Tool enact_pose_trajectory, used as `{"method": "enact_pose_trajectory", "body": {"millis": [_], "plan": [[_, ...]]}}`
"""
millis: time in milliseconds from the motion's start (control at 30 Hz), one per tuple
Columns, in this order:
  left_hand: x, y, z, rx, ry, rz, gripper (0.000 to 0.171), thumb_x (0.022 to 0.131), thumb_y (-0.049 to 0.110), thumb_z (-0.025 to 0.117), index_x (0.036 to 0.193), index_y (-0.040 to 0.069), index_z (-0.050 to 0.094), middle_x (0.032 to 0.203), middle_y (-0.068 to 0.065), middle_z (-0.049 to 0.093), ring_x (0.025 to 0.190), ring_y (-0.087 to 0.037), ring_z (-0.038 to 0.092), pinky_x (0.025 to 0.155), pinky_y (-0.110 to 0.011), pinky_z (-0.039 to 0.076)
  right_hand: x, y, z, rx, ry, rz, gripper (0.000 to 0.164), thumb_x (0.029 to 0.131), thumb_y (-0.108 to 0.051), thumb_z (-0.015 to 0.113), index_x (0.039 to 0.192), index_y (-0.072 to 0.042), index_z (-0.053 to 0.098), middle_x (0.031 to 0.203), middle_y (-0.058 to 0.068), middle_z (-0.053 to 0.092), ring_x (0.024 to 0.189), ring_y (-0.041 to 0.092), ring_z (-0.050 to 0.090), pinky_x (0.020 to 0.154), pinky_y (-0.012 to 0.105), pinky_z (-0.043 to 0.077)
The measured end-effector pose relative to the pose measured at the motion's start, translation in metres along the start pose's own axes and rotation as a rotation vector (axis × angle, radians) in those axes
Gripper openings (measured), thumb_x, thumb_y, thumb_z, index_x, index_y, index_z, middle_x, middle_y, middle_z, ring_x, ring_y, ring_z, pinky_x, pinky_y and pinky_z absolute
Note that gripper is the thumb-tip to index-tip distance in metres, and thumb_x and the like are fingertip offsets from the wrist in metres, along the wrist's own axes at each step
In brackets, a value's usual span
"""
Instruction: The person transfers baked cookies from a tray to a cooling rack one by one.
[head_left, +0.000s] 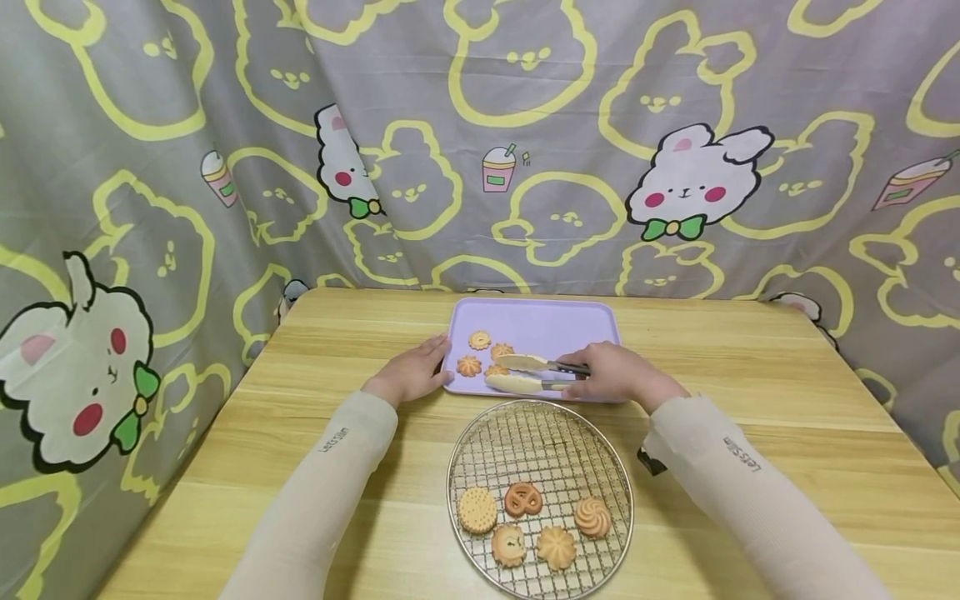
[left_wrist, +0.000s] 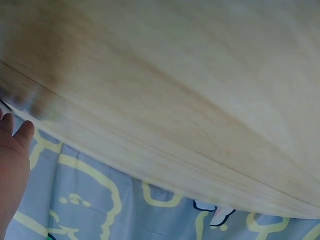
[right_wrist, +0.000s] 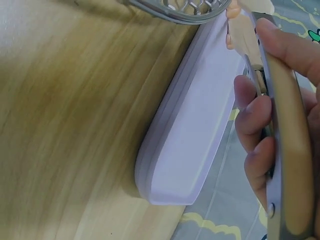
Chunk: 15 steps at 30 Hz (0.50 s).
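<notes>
Touching tray (head_left: 551, 321): with left hand (head_left: 412, 371), fingers straight, seemingly against slipping.
Gripping tongs (head_left: 517, 384): with right hand (head_left: 613, 372), fingers curled, cookies (head_left: 469, 367) to its left, likely sparing touch.

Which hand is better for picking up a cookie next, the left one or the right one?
Probably the right hand: it holds the tongs, and their tips are by the cookies on the purple tray. The left hand is at the tray's left edge, without a tool.

head: above, facing forward-down | left wrist: close, table (left_wrist: 175, 125) | right wrist: close, tray (right_wrist: 195, 135) shared with head
</notes>
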<state>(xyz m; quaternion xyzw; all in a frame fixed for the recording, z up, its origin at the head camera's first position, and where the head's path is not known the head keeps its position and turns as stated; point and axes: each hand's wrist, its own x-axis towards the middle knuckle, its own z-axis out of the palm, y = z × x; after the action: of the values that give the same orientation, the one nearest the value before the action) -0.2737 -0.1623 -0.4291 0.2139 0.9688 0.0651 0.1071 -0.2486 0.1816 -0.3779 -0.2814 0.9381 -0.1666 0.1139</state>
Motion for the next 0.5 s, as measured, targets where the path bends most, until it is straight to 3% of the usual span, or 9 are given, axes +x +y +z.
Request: {"method": "enact_pose_trajectory", "body": {"millis": [167,500], "plan": [[0.001,-0.001,0.002,0.004,0.001,-0.003,0.071,0.100,0.047,0.040,0.153,0.008,0.016,0.159,-0.006,0.009,0.144,-0.024,0.011,0.115,-0.039,0.016,0.000,0.002,0.002,-0.003,0.014,-0.007,0.058,0.081,-0.039,0.074,0.130,-0.011,0.061,0.066,-0.004,0.054,0.063,0.015,0.047,0.064,0.033,0.042],[0.002,0.000,0.000,0.002,-0.011,-0.010,0.071,0.100,0.047,0.040,0.153,0.008,0.015,0.159,-0.006,0.008,0.144,-0.023,0.010,0.115,-0.038,0.015,0.007,-0.007,-0.009,-0.025,-0.046,0.001,0.058,0.080,-0.034,0.076,0.130,-0.009,0.061,0.067,-0.003,0.054,0.059,0.014,0.045,0.055,0.030,0.038]]}}
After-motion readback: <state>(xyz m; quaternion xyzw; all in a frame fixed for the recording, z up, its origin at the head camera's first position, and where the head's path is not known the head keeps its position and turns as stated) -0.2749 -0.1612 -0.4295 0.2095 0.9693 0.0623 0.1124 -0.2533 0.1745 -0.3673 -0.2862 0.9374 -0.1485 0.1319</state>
